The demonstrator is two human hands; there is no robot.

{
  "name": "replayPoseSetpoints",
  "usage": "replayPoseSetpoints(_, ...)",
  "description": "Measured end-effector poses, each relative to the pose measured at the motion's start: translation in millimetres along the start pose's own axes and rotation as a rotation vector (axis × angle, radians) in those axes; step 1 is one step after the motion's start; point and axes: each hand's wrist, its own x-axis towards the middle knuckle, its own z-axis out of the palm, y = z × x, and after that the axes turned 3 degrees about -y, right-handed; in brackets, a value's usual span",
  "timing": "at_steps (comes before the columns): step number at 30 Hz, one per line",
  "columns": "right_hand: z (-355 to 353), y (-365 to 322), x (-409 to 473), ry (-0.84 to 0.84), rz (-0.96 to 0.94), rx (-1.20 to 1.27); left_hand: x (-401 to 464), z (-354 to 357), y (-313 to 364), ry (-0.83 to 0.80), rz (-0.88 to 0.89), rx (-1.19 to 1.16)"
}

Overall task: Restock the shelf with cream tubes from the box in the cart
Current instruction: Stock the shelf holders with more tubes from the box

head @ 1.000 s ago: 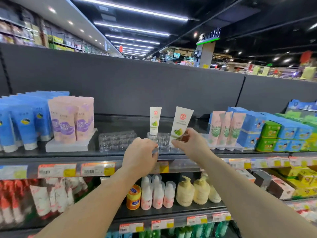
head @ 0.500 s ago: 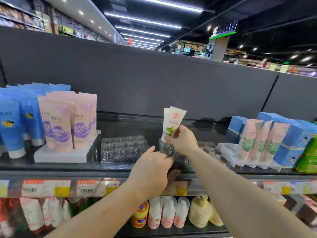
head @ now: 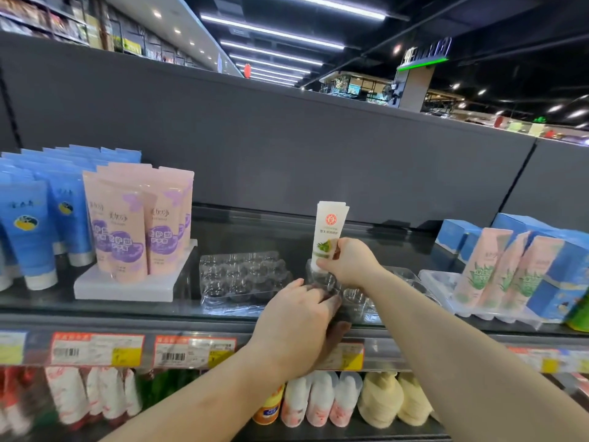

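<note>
Bright overhead light from long white ceiling strip lights (head: 280, 33); dark ceiling. Glare on glossy black shelf top (head: 255, 231). Wide-angle bending at edges; lower corners motion-blurred.

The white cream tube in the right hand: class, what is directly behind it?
Behind the white cream tube gripped by the right hand, another white tube's edges peek out. Its label and base are covered. Beyond stands the grey back panel.

Readable print on the shelf goods

The white cream tube with red round emblem (head: 329, 229) carries small Chinese characters, too blurred to read. Left of it, the pink tubes with purple patches (head: 127, 224) show "美加净". The price labels' print is unreadable.
</note>
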Motion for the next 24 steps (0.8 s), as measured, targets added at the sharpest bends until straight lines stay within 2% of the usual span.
replayPoseSetpoints(6,6,4,9,-0.023,0.086,-0.119,0,4,-1,-0.006,-0.006,0.009)
replayPoseSetpoints(12,6,12,0,0.019,0.068,-0.059,1,-8,2,-0.087,-0.051,-0.036)
replayPoseSetpoints(16,-2,14,-36,0.146,0.031,-0.062,3,-26,6,-0.064,-0.180,-0.188)
replayPoseSetpoints(19,-1,12,-72,0.184,-0.026,-0.125,-8,-44,16,-0.034,-0.250,-0.123)
replayPoseSetpoints(24,13,-9,-136,0.170,-0.148,-0.193,-49,-73,36,-0.126,-0.422,0.033)
